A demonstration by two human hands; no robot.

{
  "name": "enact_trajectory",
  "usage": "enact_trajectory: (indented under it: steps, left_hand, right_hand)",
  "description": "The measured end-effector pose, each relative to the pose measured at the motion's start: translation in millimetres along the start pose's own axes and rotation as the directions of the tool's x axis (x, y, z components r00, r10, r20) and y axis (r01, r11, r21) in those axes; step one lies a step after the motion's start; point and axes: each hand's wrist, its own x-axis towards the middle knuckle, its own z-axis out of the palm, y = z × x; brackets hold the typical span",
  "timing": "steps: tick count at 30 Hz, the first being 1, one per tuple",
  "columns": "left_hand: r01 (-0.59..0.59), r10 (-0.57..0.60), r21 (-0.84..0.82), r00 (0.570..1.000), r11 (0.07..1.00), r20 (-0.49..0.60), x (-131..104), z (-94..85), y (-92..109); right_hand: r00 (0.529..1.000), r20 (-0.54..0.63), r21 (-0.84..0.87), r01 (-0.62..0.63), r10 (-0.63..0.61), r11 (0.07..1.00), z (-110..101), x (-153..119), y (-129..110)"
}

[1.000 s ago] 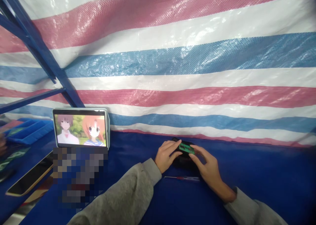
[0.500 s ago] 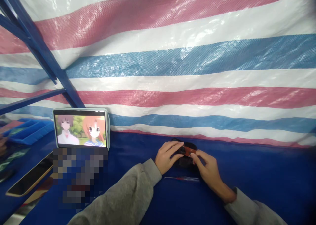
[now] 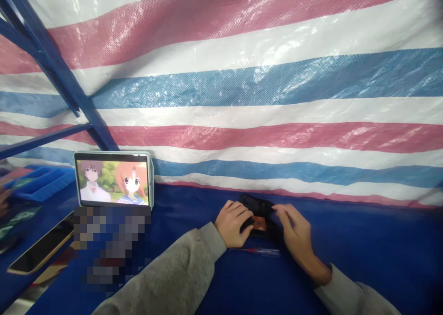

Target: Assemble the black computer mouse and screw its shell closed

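Observation:
My left hand [image 3: 235, 223] is curled with its fingers and thumb round the dark end of a small orange-red board [image 3: 259, 223], which has dark marks on its face. Behind and to the right of the board lies a black object [image 3: 255, 205], its kind unclear. My right hand [image 3: 296, 232] is closed in a pinch at the right edge of that black object; what sits between the fingertips is too small to make out. A thin screwdriver [image 3: 256, 251] with a clear handle and a red collar rests on the blue table just in front of both hands.
On the left, a tablet [image 3: 112, 181] playing a cartoon stands against a blue metal frame [image 3: 69, 75]. A phone [image 3: 43, 248], blue trays [image 3: 44, 183] and green circuit boards [image 3: 20, 218] lie further left, near another person's blurred hand [image 3: 3, 204]. A striped tarp [image 3: 263, 135] hangs behind.
The orange-red board was between both hands; now only my left hand is on it, lower down. My right hand's fingertips have come off it and moved slightly up and right.

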Motion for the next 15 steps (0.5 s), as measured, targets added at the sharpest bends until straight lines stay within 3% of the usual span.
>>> enact_trajectory:
  steps: [15]
  left_hand:
    - [-0.007, 0.004, 0.047, 0.997, 0.999, 0.072, -2.3, 5.3, 0.7]
  right_hand:
    - [0.999, 0.036, -0.008, 0.04, -0.04, 0.999, 3.1, -0.4, 5.2]
